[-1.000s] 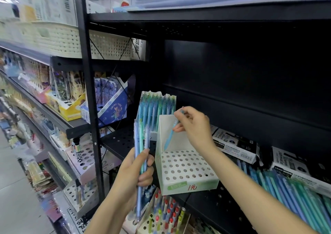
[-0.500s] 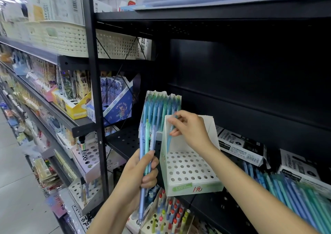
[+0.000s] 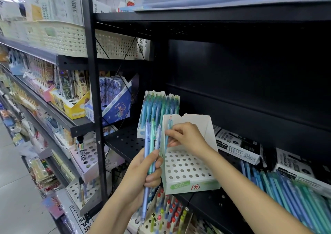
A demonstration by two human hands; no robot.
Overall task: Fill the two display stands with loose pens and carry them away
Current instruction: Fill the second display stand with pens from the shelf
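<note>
At frame centre, the right hand (image 3: pixel 186 138) pinches one upright pen (image 3: pixel 168 131) over the near stand (image 3: pixel 189 169); the left hand (image 3: pixel 146 172), lower left, grips the spare pens (image 3: pixel 151 144).

Single head view, close, angled forward and down onto black shelf (image 3: pixel 136 144) at arm's reach.

Two display stands (image 3: pixel 188 169) — two hands (image 3: pixel 186 137)
</note>
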